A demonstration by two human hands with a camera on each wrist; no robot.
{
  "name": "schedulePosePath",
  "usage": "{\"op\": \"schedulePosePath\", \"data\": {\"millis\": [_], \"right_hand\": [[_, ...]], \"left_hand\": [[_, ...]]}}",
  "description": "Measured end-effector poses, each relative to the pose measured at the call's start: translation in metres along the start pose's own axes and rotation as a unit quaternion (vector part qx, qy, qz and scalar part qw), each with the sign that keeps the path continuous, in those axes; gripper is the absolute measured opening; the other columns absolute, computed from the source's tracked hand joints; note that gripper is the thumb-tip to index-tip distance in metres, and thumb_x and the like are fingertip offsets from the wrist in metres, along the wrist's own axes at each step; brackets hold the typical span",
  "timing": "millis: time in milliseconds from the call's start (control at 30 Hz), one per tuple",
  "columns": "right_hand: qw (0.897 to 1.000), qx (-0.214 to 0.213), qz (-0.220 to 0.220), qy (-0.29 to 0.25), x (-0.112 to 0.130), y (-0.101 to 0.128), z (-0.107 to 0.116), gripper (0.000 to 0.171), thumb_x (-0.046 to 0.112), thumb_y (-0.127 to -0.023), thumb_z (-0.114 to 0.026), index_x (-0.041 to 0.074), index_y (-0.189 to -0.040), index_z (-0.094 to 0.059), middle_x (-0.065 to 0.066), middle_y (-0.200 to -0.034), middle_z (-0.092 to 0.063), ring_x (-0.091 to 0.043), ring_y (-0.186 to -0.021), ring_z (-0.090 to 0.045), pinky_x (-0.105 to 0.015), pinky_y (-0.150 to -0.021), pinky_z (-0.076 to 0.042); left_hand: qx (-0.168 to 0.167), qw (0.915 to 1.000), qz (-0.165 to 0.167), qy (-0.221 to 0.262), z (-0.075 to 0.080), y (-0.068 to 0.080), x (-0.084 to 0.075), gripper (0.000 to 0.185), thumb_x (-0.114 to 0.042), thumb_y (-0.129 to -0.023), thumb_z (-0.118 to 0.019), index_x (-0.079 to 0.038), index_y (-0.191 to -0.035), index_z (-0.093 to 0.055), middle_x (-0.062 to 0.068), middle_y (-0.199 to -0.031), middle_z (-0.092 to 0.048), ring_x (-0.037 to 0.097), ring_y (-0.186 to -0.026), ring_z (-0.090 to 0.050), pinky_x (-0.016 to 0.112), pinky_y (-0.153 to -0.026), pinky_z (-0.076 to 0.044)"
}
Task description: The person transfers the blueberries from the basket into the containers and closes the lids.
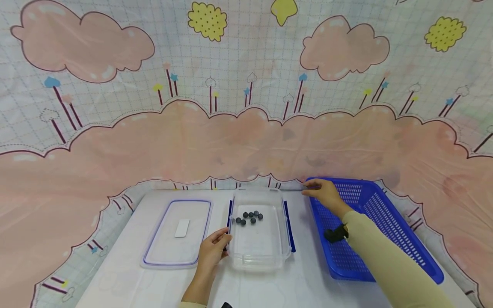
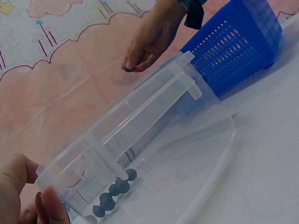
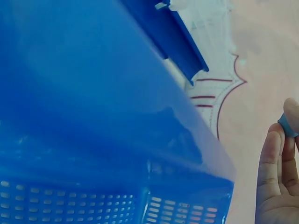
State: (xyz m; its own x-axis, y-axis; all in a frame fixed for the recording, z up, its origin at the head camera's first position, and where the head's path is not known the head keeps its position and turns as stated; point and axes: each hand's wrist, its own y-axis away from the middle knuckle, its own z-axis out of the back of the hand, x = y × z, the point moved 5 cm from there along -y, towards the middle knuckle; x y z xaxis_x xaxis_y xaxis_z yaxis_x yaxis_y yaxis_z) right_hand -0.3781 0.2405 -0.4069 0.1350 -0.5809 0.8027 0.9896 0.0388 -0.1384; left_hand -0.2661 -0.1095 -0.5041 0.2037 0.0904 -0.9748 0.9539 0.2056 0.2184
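Observation:
A clear plastic container (image 1: 259, 259) stands in the middle of the white table with several small dark balls (image 1: 249, 217) inside. My left hand (image 1: 224, 241) grips its near left corner; in the left wrist view the left hand (image 2: 35, 191) pinches the container (image 2: 154, 107) by its rim, with the dark balls (image 2: 114, 189) below. My right hand (image 1: 309, 188) hovers at the far left corner of the blue basket (image 1: 385, 222) and pinches one small dark ball (image 2: 129, 69). In the right wrist view that ball (image 3: 287, 126) sits at my fingertips (image 3: 273, 154), beside the basket (image 3: 93, 116).
The container's clear lid (image 1: 161, 239) lies flat to the left, with a white label (image 1: 182, 228) on it. Blue clips (image 1: 290, 239) hang open on the container's sides. A cloud-patterned cloth (image 1: 246, 128) rises behind the table.

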Motion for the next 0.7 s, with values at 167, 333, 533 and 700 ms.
{"op": "schedulePosePath", "data": {"millis": [167, 333, 533, 700], "right_hand": [[1.000, 0.012, -0.008, -0.028, 0.007, -0.005, -0.008, 0.035, 0.015, -0.088, -0.075, -0.004, -0.115, -0.065, -0.021, -0.119, -0.066, -0.032, -0.110, -0.061, -0.041, -0.095, -0.052], [0.998, 0.020, -0.011, -0.051, 0.012, -0.009, -0.019, 0.036, 0.013, -0.089, -0.073, -0.005, -0.119, -0.065, -0.021, -0.124, -0.063, -0.035, -0.112, -0.060, -0.047, -0.098, -0.049], [0.997, 0.037, -0.012, -0.061, 0.019, -0.011, -0.038, 0.034, 0.011, -0.089, -0.072, -0.003, -0.120, -0.066, -0.020, -0.123, -0.062, -0.035, -0.112, -0.060, -0.048, -0.099, -0.050], [0.998, 0.037, -0.012, -0.051, 0.024, -0.012, -0.053, 0.031, 0.010, -0.089, -0.072, -0.002, -0.117, -0.068, -0.019, -0.116, -0.066, -0.033, -0.108, -0.062, -0.046, -0.095, -0.052]], "left_hand": [[0.001, 1.0000, -0.003, 0.008, 0.000, 0.001, -0.001, 0.039, -0.008, -0.087, -0.069, 0.003, -0.124, -0.064, -0.004, -0.082, -0.059, 0.011, -0.071, -0.050, 0.017, -0.051, -0.047], [0.001, 0.9999, -0.003, 0.009, 0.000, 0.000, 0.000, 0.039, -0.008, -0.087, -0.068, 0.003, -0.125, -0.064, -0.005, -0.083, -0.059, 0.010, -0.072, -0.050, 0.017, -0.051, -0.048], [0.006, 1.0000, 0.000, 0.001, 0.000, 0.000, 0.001, 0.041, -0.011, -0.087, -0.069, 0.001, -0.126, -0.064, -0.004, -0.085, -0.059, 0.011, -0.073, -0.050, 0.018, -0.053, -0.049], [0.010, 0.9999, -0.002, 0.006, 0.000, 0.001, -0.001, 0.043, -0.012, -0.088, -0.070, 0.001, -0.128, -0.063, -0.004, -0.086, -0.059, 0.011, -0.075, -0.050, 0.019, -0.053, -0.049]]}}
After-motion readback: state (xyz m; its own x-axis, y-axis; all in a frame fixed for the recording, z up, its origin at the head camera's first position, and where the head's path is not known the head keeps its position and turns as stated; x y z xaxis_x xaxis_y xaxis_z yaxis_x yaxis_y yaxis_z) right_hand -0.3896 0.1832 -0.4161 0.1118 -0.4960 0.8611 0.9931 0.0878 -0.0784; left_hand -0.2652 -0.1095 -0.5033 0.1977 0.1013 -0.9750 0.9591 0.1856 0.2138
